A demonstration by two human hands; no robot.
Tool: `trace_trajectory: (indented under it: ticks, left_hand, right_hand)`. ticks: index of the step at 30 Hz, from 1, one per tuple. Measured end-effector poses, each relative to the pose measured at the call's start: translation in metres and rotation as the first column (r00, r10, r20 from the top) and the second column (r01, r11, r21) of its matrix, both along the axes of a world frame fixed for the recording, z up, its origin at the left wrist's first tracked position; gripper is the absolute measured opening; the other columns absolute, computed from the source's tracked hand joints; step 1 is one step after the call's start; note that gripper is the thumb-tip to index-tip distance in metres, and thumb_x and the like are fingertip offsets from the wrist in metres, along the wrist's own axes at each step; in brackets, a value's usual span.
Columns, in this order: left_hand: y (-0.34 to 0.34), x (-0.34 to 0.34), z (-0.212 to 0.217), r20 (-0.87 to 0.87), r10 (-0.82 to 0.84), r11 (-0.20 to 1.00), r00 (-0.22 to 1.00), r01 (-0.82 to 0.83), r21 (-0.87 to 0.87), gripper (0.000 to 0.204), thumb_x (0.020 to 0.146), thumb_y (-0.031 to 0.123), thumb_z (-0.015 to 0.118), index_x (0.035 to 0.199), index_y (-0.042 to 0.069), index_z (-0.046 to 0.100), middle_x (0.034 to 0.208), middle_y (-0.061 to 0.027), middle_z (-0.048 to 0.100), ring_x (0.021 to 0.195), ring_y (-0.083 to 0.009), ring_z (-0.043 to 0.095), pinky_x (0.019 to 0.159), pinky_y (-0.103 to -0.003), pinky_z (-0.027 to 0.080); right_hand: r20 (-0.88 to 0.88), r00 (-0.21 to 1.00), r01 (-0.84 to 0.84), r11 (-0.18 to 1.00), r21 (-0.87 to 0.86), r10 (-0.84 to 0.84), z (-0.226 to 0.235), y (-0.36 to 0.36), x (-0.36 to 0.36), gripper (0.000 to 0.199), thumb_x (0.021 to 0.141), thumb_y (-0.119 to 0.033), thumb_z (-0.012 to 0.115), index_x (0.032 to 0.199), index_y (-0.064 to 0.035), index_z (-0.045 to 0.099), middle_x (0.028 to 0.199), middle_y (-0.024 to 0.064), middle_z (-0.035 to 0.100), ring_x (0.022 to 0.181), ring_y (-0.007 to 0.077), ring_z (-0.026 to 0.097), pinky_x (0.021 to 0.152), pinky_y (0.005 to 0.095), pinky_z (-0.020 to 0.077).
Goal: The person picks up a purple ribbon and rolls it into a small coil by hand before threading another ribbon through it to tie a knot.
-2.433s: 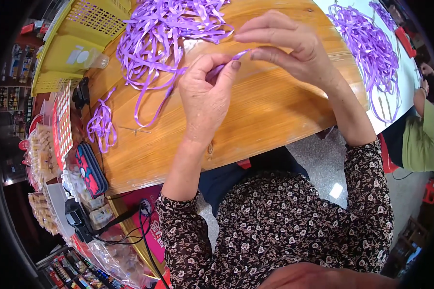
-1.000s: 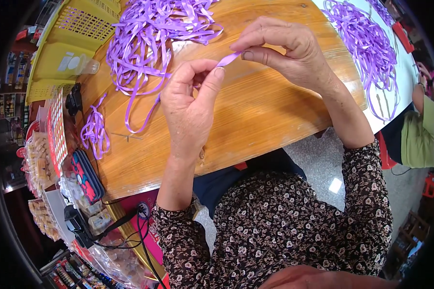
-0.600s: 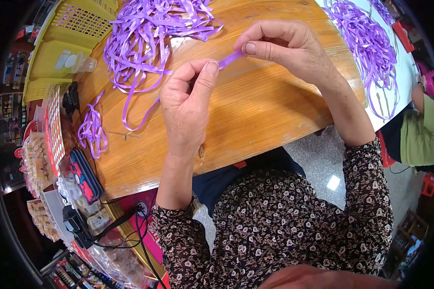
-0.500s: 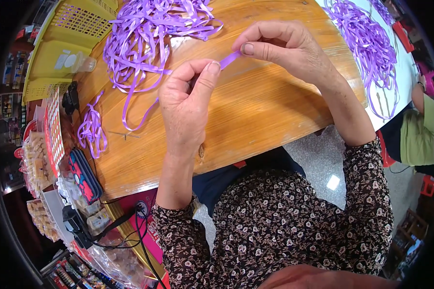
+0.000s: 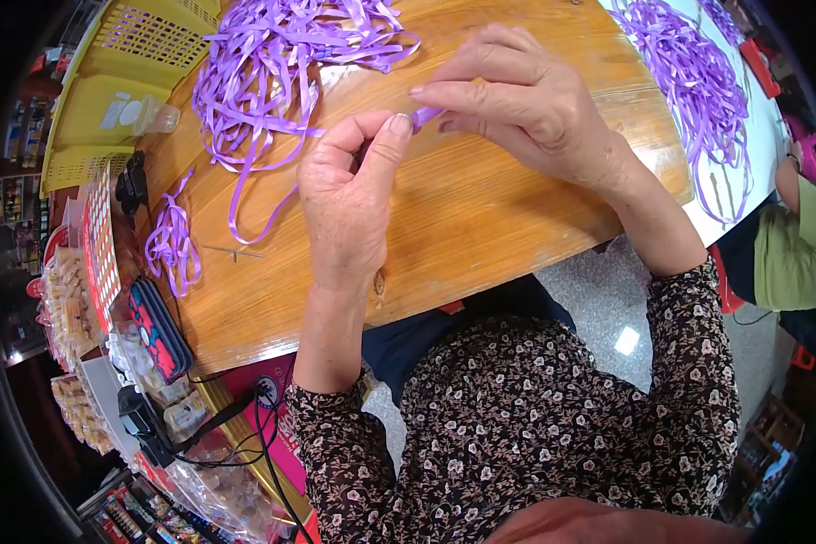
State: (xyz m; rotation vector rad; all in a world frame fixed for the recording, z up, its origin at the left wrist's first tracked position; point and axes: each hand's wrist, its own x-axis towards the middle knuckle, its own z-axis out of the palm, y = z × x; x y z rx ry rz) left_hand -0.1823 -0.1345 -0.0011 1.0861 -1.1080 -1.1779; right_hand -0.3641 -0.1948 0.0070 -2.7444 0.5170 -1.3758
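- Wooden table [image 5: 499,218] fills the middle, yellow plastic basket [image 5: 127,86] off at 10 o'clock; second purple heap [image 5: 689,86] over at 2 o'clock on a white surface
- main ribbon pile [image 5: 267,86] sits at 11 o'clock, small ribbon bundle [image 5: 173,240] at 9; strands run from the pile to the left hand [image 5: 349,190]
- purple ribbon [image 5: 428,115] being worked is at 12 o'clock, a short bit poking out between the hands; left thumb and index have it pinched tight
- right hand [image 5: 539,113], at 1 o'clock, is loosely spread around that bit; can't tell if it's touching
- imo a firm left pinch near the poking-out bit matters most; lay it flat, no twist; light right fingertips, slack strands clear
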Motion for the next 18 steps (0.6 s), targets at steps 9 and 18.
trace_trajectory:
  ticks: [9, 18]
  left_hand:
    - [-0.004, -0.001, 0.003, 0.002, -0.072, 0.997, 0.997, 0.072, 0.039, 0.010, 0.085, 0.008, 0.061, 0.089, -0.001, 0.064, 0.072, 0.0053, 0.054, 0.063, -0.0010, 0.041, 0.054, -0.016, 0.031]
    - [-0.007, 0.001, -0.004, -0.013, -0.159, 0.981, 0.987, 0.156, -0.113, 0.011, 0.083, 0.008, 0.064, 0.091, 0.000, 0.064, 0.077, 0.0029, 0.058, 0.065, -0.0015, 0.046, 0.056, -0.016, 0.034]
  right_hand:
    - [-0.148, 0.985, 0.088, 0.996, -0.002, -0.087, -0.003, -0.001, -0.005, 0.013, 0.073, -0.006, 0.066, 0.085, -0.0031, 0.064, 0.074, 0.0066, 0.056, 0.071, 0.0237, 0.054, 0.067, 0.0318, 0.0441]
    - [0.425, 0.850, -0.498, 0.212, 0.841, 0.312, 0.003, -0.001, -0.016, 0.014, 0.083, -0.007, 0.059, 0.095, -0.0008, 0.063, 0.086, 0.0055, 0.062, 0.081, 0.0135, 0.057, 0.073, 0.0269, 0.0458]
